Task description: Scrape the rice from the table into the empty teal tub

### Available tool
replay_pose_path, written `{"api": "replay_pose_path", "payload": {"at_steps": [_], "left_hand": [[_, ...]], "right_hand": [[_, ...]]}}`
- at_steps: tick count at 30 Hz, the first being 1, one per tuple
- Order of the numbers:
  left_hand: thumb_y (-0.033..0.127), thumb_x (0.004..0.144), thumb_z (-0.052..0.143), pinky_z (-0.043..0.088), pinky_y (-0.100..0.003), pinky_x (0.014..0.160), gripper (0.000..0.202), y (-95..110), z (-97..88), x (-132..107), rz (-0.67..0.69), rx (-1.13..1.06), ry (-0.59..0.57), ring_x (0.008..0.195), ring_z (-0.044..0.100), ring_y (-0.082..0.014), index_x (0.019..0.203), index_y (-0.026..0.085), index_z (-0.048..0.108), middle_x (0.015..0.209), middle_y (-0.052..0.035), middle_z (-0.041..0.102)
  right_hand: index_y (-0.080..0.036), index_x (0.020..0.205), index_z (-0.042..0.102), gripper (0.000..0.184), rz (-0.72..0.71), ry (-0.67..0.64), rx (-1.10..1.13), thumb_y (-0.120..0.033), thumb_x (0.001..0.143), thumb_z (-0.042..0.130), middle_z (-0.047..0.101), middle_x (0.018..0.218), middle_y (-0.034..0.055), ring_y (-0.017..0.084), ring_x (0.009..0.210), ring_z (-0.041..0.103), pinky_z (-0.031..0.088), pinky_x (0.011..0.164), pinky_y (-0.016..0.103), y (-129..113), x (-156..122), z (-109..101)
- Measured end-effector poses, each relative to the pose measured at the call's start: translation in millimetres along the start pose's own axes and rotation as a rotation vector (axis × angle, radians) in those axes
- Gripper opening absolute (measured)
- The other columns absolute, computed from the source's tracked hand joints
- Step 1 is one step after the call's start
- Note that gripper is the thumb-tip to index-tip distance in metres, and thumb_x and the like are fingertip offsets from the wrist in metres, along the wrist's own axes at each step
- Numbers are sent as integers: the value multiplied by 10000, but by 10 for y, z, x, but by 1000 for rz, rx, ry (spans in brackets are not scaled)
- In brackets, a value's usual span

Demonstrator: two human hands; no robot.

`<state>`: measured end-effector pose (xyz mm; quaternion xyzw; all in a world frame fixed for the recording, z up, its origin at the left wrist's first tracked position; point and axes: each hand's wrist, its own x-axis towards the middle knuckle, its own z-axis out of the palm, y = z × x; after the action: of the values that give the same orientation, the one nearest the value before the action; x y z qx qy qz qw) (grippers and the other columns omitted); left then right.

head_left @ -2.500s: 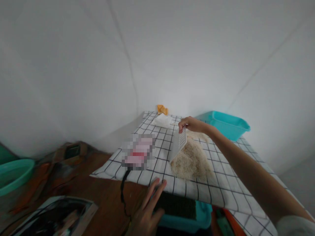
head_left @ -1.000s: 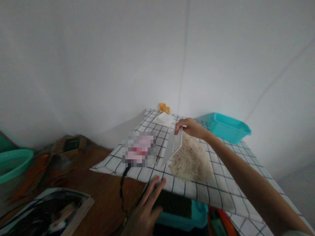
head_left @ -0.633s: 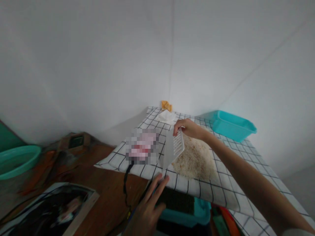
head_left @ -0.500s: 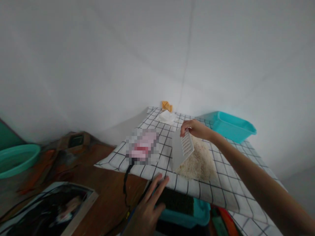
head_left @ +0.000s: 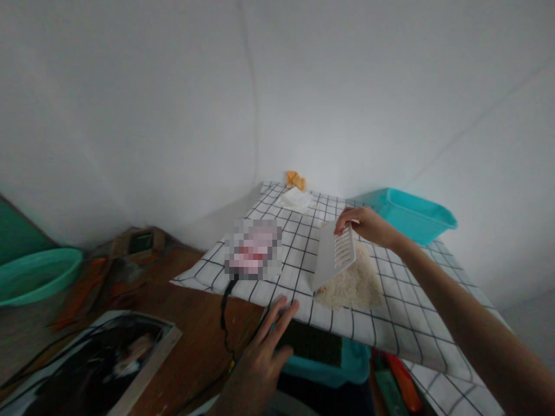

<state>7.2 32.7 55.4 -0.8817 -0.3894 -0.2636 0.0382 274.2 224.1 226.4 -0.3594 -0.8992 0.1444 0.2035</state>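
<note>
My right hand [head_left: 364, 224] grips the top edge of a flat white plastic piece [head_left: 328, 257] with a row of slots, like a litter scoop. The piece stands on edge, tilted, against the left side of a pile of pale grains [head_left: 359, 283]. This pile lies on a white cloth with black grid lines [head_left: 299, 260]. At the cloth's front edge rests my left hand [head_left: 264, 355], fingers stretched out and holding nothing. Left of the pile lies a pink object [head_left: 255, 248], blurred out, with a black cord [head_left: 224, 309] running from its near end.
A turquoise tub [head_left: 418, 216] stands at the back right. An orange cloth [head_left: 295, 179] and a white crumpled sheet [head_left: 295, 199] lie at the back. Below the front edge is a blue bin [head_left: 325, 370] with dark contents. A green basin [head_left: 41, 274] sits far left.
My right hand has moved the white slotted piece slightly to the right, against the grains. The view has shifted a little. My left hand stays nearly in place.
</note>
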Motion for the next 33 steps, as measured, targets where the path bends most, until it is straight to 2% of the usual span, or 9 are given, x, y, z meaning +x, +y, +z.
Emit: {"api": "replay_pose_path", "payload": {"at_steps": [4,8,13,16,18,21,23,26,33], "left_hand": [[-73,811,388,476,-494,1049,299,5,-1,9,-6,7,6,1463,146,-320,692,166,525,1568,-97,239],[-83,798,375,445,-499,1076,313,8,0,-5,-22,-23,-10,1466,141,-324,695,165,536,1584,-85,217],[-76,783,404,429,-498,1090,297,26,-34,1,-31,-35,-37,1464,162,-323,696,168,549,1559,-97,292],[-83,787,397,444,-505,1075,312,39,-60,18,-35,-29,-32,1462,168,-322,707,167,565,1547,-105,317],[-81,795,391,449,-504,1069,317,39,-69,23,-38,-24,-25,1461,173,-322,703,168,566,1550,-99,314],[-74,789,406,453,-517,1060,300,27,-70,21,-21,-7,-22,1461,169,-333,693,170,553,1568,-94,276],[-65,791,419,453,-522,1059,286,23,-67,18,-19,5,-31,1462,164,-333,695,171,550,1575,-94,261],[-71,796,401,455,-513,1061,301,28,-67,16,-22,-4,-42,1466,152,-327,687,168,548,1565,-102,285],[-95,778,386,422,-445,1106,328,-9,-112,3,-31,-68,-61,1464,188,-281,683,173,550,1590,-61,261]], "right_hand": [[-197,735,700,380,19,175,5,-28,620,380,716,812,33,160,808,658,487,755,293,-53,-182,-87],[-205,791,700,356,146,371,-129,-77,663,394,723,888,41,183,882,659,487,818,336,-278,-599,-237],[-281,849,697,274,329,428,-300,-184,756,457,736,966,11,220,955,681,528,808,354,-707,-1238,-326],[-352,874,710,255,375,447,-434,-278,773,488,754,921,-20,229,843,718,566,751,361,-881,-1520,-353],[-377,888,723,237,428,449,-495,-381,785,510,763,854,-14,247,704,727,582,647,376,-933,-1635,-377],[-345,863,730,312,550,531,-450,-573,750,549,764,779,24,288,620,719,570,522,389,-939,-1688,-398],[-324,880,716,346,595,552,-282,-605,754,558,768,840,29,286,725,732,592,602,377,-921,-1648,-387],[-303,951,695,321,576,500,-54,-557,792,578,760,888,24,246,802,724,591,721,341,-886,-1504,-333],[-257,953,667,240,483,501,66,-442,846,559,723,773,48,213,700,677,567,602,303,-806,-1161,-157]]}}
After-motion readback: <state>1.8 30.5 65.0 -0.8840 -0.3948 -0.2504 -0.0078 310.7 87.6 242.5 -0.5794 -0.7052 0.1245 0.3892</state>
